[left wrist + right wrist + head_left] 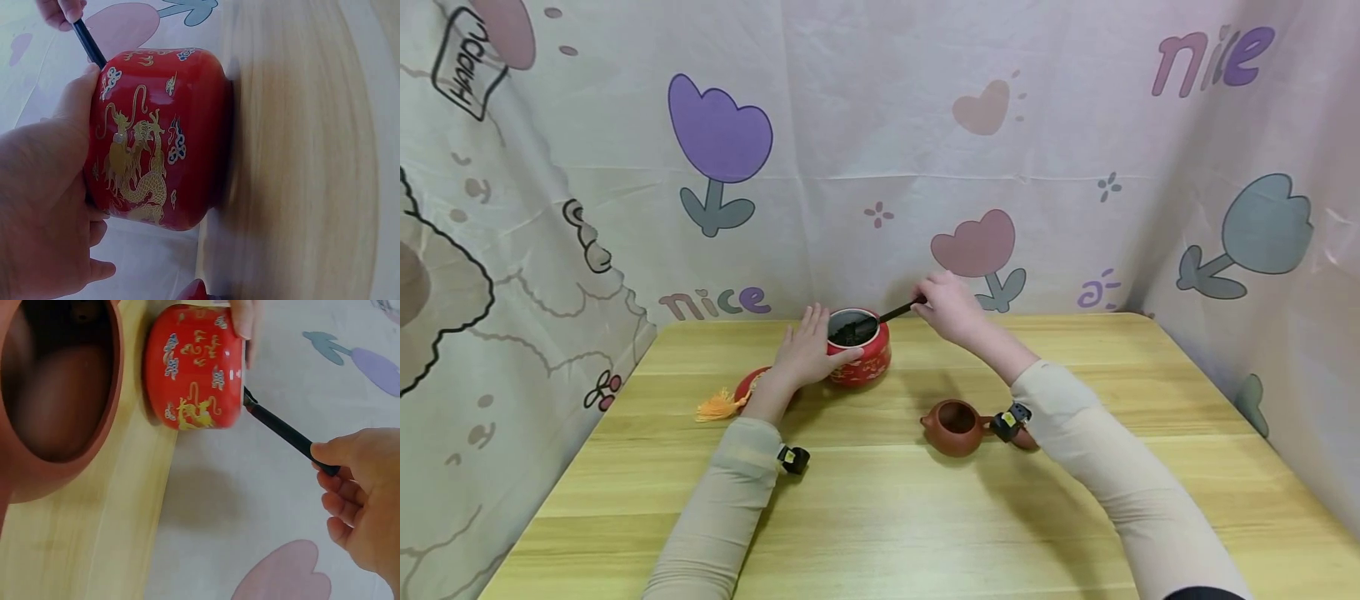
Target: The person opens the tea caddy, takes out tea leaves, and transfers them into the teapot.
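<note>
A red jar (859,364) with gold dragons stands upright at the table's back, its open mouth showing dark, loose, leaf-like contents (850,334). My left hand (808,354) rests against its left side, thumb along the front near the rim and the other fingers extended. Pinched between my right thumb and fingers is the black handle (284,434) of a spoon-like scoop (868,326), tilted down into the jar. The right hand (949,310) is above and to the right of the rim. In the left wrist view, gold dragons cover the jar (162,144).
Below my right forearm sits a lidless reddish-brown clay teapot (951,437), with a brown lid (1024,439) beside it, partly hidden. A red lid (748,385) with an orange tassel (718,406) lies behind my left wrist. Printed cloth (850,125) hangs behind the wooden table (865,517).
</note>
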Available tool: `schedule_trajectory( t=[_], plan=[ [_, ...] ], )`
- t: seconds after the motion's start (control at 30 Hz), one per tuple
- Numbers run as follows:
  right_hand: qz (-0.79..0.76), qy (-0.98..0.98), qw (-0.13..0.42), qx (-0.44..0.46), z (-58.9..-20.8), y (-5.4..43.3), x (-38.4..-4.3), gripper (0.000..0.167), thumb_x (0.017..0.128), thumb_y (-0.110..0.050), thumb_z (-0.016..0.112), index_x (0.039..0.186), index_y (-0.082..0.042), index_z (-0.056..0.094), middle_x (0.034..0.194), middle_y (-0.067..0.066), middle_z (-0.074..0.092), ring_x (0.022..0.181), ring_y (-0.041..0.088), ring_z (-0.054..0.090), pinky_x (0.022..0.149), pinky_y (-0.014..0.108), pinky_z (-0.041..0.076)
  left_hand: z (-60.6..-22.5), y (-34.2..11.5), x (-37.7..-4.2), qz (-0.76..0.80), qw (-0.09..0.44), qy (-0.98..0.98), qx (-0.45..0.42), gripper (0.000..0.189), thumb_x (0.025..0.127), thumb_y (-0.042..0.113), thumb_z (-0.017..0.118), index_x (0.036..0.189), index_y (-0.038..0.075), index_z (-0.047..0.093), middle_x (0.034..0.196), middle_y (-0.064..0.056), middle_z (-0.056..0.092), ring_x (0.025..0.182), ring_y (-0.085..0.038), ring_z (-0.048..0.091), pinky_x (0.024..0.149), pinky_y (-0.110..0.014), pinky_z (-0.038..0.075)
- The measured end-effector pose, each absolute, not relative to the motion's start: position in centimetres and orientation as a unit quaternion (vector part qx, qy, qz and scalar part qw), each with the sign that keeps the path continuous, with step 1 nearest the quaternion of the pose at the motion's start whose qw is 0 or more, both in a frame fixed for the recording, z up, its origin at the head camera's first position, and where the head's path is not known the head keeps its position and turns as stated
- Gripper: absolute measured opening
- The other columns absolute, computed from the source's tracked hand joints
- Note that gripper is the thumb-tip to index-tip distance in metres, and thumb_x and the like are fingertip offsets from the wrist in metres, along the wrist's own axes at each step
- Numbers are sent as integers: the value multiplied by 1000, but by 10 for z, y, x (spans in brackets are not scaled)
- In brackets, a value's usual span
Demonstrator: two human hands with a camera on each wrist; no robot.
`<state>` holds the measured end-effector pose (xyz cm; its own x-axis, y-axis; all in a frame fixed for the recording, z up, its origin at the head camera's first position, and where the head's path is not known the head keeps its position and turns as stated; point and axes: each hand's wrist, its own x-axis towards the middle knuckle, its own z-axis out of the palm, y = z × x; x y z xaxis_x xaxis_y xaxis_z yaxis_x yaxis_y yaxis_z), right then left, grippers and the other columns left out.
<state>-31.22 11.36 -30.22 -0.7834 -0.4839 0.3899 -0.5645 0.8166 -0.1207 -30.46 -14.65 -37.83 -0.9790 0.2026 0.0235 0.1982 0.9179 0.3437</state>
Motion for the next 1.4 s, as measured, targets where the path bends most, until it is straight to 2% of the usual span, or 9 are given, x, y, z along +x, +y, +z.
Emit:
schedule_trajectory(
  t=[0.23, 0.5, 0.63, 0.8, 1.0, 1.2, 1.4],
  plan=[
    [63, -918, 232, 316, -307, 102, -315, 9, 91, -15, 67, 95, -7, 66, 94, 9, 67, 91, 28, 59, 83, 41, 48, -379, -147, -304, 184, -1, 978, 103, 113, 82, 79, 48, 156, 3, 8, 165, -16, 2, 153, -33, -1, 121, -62, 6],
    [13, -861, 324, 393, -322, 94, -322, 5, 89, -9, 67, 93, -6, 69, 90, 8, 66, 83, 26, 55, 70, 36, 48, -381, -147, -306, 185, 0, 977, 103, 114, 81, 81, 46, 157, 5, 8, 165, -15, 2, 154, -33, -1, 120, -62, 8],
    [-31, -838, 342, 425, -326, 89, -323, 6, 91, -9, 64, 92, -7, 70, 88, 7, 64, 83, 25, 53, 67, 34, 45, -382, -147, -307, 183, -1, 978, 102, 114, 81, 82, 45, 157, 5, 9, 165, -14, 1, 154, -33, 0, 120, -62, 8],
    [-5, -850, 282, 445, -327, 85, -322, 6, 89, -9, 68, 93, -6, 72, 87, 7, 65, 83, 25, 53, 70, 35, 45, -382, -147, -307, 183, 2, 978, 100, 113, 81, 81, 46, 157, 6, 8, 165, -14, 1, 154, -33, -1, 120, -62, 8],
    [122, -881, 173, 424, -325, 84, -324, 6, 88, -9, 70, 89, -3, 70, 88, 10, 68, 82, 26, 53, 76, 39, 46, -381, -148, -308, 183, 5, 978, 101, 115, 81, 81, 45, 157, 5, 6, 165, -15, 0, 153, -33, -2, 120, -63, 7],
    [220, -885, 77, 402, -324, 86, -327, 8, 90, -10, 68, 89, -3, 71, 83, 10, 68, 77, 21, 57, 69, 31, 47, -380, -149, -307, 186, 3, 977, 103, 115, 81, 82, 44, 157, 5, 5, 165, -16, 1, 153, -33, -2, 120, -63, 6],
    [313, -886, -6, 343, -327, 91, -330, 11, 92, -10, 65, 93, -1, 71, 82, 10, 66, 71, 14, 50, 64, 24, 40, -381, -148, -307, 189, 4, 977, 102, 115, 80, 83, 44, 157, 6, 6, 165, -15, 1, 154, -32, -2, 120, -63, 7]
  ],
)
